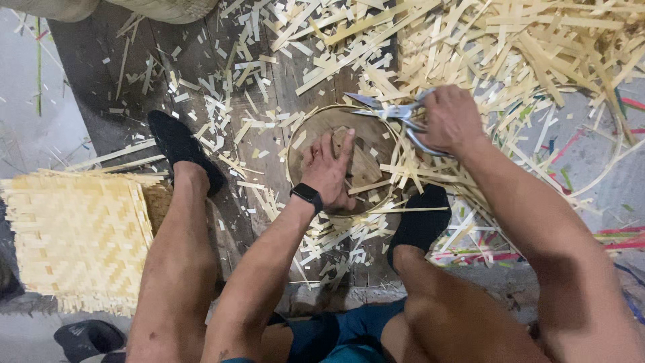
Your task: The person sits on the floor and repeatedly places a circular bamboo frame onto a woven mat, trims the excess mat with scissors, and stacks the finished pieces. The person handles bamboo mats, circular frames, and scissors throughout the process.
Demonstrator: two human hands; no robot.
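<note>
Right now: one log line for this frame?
left hand: pressing round basket | right hand: holding scissors at rim | bamboo strips: scattered around

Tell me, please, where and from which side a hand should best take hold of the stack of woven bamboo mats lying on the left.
Probably at the near right edge of the woven mat stack, coming from the right beside the left leg. The stack lies flat and that edge looks straight and uncovered, while the lower edge is fringed with loose strip ends. Pinching several layers together there, thumb on top, should keep them from sliding apart.

sandal (87,339) cut off, scissor handles (423,138) hidden
</note>
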